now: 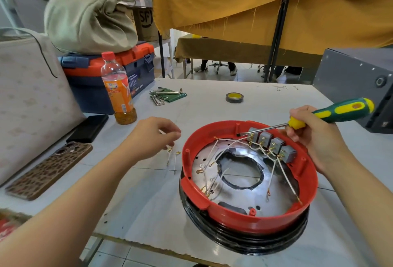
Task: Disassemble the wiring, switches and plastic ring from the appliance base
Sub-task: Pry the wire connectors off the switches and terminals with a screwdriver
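White table (212, 105) out front, "SF" printed on a cardboard box (146, 22) behind. Appliance base (247, 183) sits centre-right, red plastic ring (234, 219) on top, grey switches (271, 144) wired inside. Right hand (314, 139) grips a green-yellow screwdriver (331, 113); left hand (155, 137) pinches a loose wire (169, 156) beside it.

Two bare forearms entering from the lower frame edges, no sleeves visible, left hand (153, 137) bare, right hand (314, 139) bare, no gloves, no rings, no watch or wristband seen, fingernails short and unpainted where visible, upper arms out of frame
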{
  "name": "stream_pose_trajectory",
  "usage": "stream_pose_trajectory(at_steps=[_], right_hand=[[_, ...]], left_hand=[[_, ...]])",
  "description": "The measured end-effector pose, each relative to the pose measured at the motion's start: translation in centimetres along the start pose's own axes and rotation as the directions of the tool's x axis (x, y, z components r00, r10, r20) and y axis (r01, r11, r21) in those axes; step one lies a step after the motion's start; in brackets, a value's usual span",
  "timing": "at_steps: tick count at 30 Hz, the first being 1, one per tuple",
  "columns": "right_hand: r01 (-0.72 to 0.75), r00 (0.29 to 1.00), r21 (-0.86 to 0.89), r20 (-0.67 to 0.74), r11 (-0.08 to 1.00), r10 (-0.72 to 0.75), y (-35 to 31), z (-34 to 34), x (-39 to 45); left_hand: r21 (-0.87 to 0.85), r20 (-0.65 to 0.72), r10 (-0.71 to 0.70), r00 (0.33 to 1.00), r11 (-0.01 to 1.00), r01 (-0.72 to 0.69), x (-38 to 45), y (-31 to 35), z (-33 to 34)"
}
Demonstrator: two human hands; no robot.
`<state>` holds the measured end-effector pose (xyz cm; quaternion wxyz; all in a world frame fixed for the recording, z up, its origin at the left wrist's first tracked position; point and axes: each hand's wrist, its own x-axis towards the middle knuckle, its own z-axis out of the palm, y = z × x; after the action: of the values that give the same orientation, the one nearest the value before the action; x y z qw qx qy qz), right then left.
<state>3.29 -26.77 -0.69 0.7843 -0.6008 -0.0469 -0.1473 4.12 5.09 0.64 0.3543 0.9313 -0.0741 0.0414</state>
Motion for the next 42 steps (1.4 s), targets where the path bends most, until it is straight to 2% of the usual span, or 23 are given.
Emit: stream_pose_trajectory(at_steps=[6,11,19,24,27,31,35,42], right_hand=[[-0.002,1.000,0.025,-0.008,1.000,0.002,-0.1,0.1,-0.1],[0.011,0.999,-0.034,-0.044,0.999,-0.013,-0.4,-0.4,-0.1],[0.066,0.994,-0.079,-0.086,0.995,-0.073,-1.9,-1.5,0.5],[0.131,0.982,-0.118,-0.123,0.984,-0.146,-3.3,-1.7,1.5],[0.154,0.973,-0.210,-0.136,0.965,-0.185,-3.8,-1.9,2.1],[0.171,0.971,-0.300,-0.110,0.939,-0.212,-4.3,-2.2,2.5],[0.183,0.976,-0.294,-0.058,0.938,-0.208,-4.7,-2.4,2.8],[0.181,0.983,-0.295,0.019,0.938,-0.183,-5.0,-2.4,3.1]], left_hand=[[0.183,0.086,0.047,0.995,0.981,-0.063,0.3,3.7,1.8],[0.332,0.017,0.124,0.992,0.935,-0.123,1.3,5.3,4.0],[0.313,0.013,0.196,0.981,0.931,-0.190,3.5,5.3,4.7],[0.302,0.092,0.225,0.970,0.922,-0.243,5.0,6.0,5.3],[0.314,0.136,0.241,0.961,0.910,-0.272,5.8,6.7,5.6],[0.323,0.172,0.257,0.951,0.898,-0.301,6.5,7.5,6.3],[0.356,0.193,0.243,0.951,0.886,-0.298,6.6,8.3,7.3],[0.157,0.372,0.381,0.847,0.873,-0.462,5.1,9.8,8.8]])
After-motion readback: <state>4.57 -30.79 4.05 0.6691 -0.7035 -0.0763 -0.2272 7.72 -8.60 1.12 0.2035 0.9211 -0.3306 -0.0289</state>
